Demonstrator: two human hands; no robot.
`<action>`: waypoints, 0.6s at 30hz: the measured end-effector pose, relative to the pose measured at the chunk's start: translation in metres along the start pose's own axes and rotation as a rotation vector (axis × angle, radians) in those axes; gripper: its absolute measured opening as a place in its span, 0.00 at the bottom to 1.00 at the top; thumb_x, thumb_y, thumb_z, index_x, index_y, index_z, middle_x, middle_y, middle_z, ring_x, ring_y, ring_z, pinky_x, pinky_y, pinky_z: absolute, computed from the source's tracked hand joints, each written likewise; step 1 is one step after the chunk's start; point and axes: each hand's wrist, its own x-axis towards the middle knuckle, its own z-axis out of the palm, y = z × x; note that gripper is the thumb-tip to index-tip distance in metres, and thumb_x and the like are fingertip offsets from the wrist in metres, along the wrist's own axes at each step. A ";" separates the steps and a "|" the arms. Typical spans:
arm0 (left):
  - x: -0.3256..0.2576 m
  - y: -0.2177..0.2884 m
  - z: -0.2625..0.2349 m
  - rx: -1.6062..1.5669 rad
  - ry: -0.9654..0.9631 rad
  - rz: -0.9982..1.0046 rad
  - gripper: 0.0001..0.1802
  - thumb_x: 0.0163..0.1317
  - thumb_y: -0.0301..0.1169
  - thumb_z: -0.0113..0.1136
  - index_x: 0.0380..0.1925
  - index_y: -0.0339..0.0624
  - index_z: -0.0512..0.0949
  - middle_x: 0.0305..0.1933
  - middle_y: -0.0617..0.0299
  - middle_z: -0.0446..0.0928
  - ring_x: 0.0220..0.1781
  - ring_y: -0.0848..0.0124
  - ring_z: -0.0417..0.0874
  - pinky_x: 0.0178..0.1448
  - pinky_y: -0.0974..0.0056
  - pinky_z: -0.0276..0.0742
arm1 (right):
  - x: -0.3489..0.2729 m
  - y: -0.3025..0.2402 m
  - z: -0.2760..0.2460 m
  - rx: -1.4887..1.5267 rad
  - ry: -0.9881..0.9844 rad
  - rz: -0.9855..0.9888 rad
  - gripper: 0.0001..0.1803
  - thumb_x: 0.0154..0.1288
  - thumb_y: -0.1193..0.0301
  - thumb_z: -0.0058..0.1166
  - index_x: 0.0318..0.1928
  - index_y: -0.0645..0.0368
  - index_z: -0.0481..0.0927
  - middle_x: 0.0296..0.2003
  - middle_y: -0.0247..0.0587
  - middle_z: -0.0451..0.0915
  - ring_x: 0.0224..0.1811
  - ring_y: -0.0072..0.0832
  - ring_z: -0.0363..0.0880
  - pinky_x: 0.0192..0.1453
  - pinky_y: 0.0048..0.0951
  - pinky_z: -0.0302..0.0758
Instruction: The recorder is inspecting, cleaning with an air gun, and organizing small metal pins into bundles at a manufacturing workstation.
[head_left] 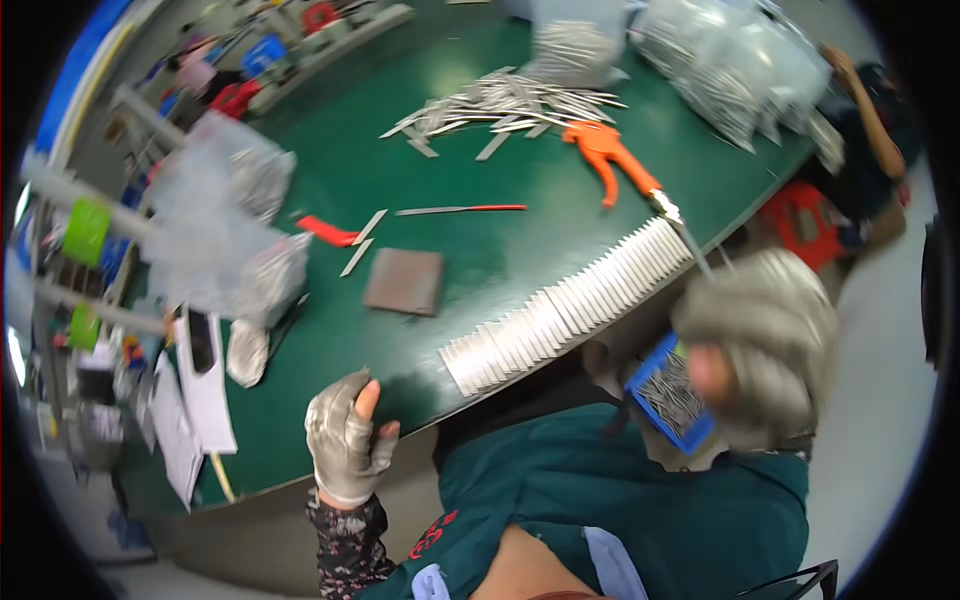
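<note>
My left hand, in a pale glove with bare fingertips, is over the table's front edge. Its thumb and forefinger are apart, and nothing shows between them. To its right, a long row of flat metal strips stands overlapped along the edge. My right hand, gloved too, is raised beyond the edge at the right and smeared by motion; I cannot make out whether it holds anything. Beneath it, a blue bin holds many small metal pieces. An orange air gun lies beyond the row's far end.
Loose strips are heaped at the back of the green table. Clear bags stand back right, more bags at left. A brown block, a red-handled file and papers lie about. Another person sits far right.
</note>
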 end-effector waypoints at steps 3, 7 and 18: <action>0.002 0.013 0.022 -0.100 -0.055 -0.015 0.27 0.56 0.44 0.55 0.55 0.46 0.67 0.52 0.52 0.70 0.49 0.54 0.74 0.52 0.52 0.68 | -0.055 0.037 0.030 -0.205 0.047 0.368 0.20 0.45 0.70 0.55 0.41 0.64 0.76 0.36 0.52 0.78 0.35 0.46 0.78 0.40 0.39 0.74; 0.018 0.026 0.046 -0.135 -0.108 0.003 0.31 0.57 0.50 0.53 0.58 0.48 0.64 0.56 0.50 0.67 0.56 0.50 0.70 0.58 0.49 0.64 | -0.105 0.032 0.046 -0.433 -0.136 0.771 0.26 0.45 0.64 0.58 0.47 0.63 0.74 0.47 0.53 0.73 0.51 0.47 0.71 0.56 0.42 0.67; 0.015 0.024 0.058 -0.214 -0.061 -0.089 0.33 0.58 0.53 0.50 0.59 0.46 0.64 0.57 0.47 0.67 0.58 0.48 0.68 0.59 0.49 0.62 | -0.113 0.031 0.077 -0.525 -0.277 0.737 0.25 0.53 0.56 0.52 0.47 0.60 0.75 0.50 0.47 0.74 0.61 0.44 0.62 0.68 0.54 0.47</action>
